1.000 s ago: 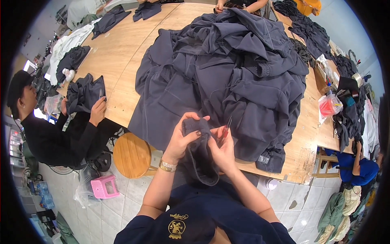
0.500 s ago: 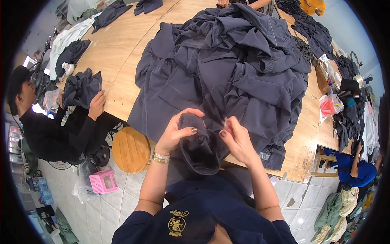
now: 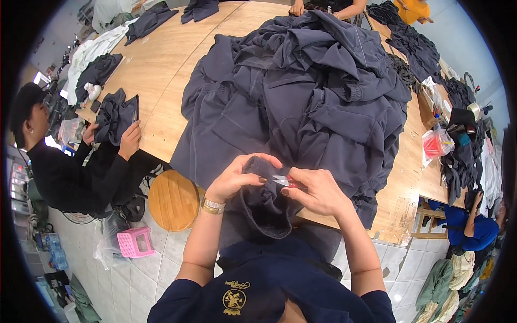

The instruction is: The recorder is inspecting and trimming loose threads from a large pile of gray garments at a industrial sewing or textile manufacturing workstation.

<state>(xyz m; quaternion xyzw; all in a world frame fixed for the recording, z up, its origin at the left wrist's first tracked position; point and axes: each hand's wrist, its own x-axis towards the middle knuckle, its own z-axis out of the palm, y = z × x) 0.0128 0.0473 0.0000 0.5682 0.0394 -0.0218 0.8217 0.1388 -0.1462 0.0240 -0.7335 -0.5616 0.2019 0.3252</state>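
In my left hand (image 3: 231, 182) is the gathered open end of a dark grey garment (image 3: 265, 222), pinched between thumb and fingers close to my body. Small red-handled thread snips (image 3: 280, 181) are gripped in my right hand (image 3: 319, 191). Their pale blades point left at the cloth, near my left thumb; whether a thread lies between them is too small to tell. Just beyond both hands rises a big heap of dark grey garments (image 3: 301, 102), overhanging the table's near edge.
Under the heap is a wooden table (image 3: 153, 116). At left, a person in black (image 3: 81, 172) holds scissors and dark cloth, by a round wooden stool (image 3: 173, 200) and a pink plastic stool (image 3: 134, 242). Another person's hands (image 3: 297, 7) show beyond the heap. Garments and bags line the right side.
My right hand has turned and come left, bringing the snips' blades into view against the cloth. My left hand still holds the garment, its grip slightly shifted.
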